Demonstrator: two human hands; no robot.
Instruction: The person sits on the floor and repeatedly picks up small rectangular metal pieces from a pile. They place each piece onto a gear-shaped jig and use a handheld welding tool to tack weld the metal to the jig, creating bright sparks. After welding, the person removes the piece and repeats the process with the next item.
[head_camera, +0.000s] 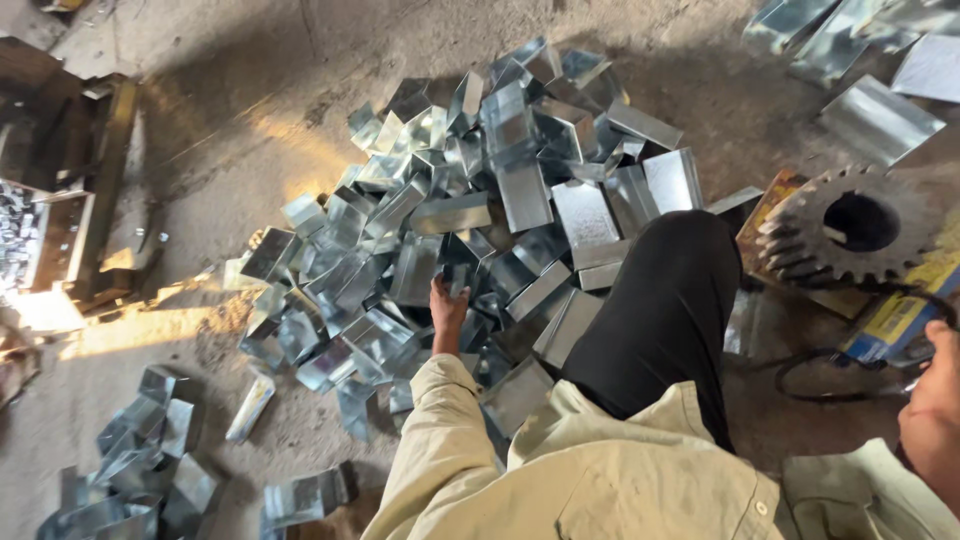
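My left hand (448, 308) reaches down into a big heap of bent galvanised sheet-metal pieces (470, 210) on the floor. Its fingers are curled over one shiny folded piece (458, 268) at the middle of the heap's near side. My right hand (935, 410) shows only partly at the right edge, in a beige sleeve, beside a black cable (810, 375) and a yellow-and-blue object (900, 315). Whether it grips anything is hidden by the frame edge. My black-trousered knee (665, 300) sits between the two hands.
A large rusty toothed gear (845, 225) lies on the right, on flat cardboard. More metal pieces lie at the top right (880, 115) and in a small pile at the bottom left (140, 460). Dark wooden and metal frames (95, 190) stand on the left.
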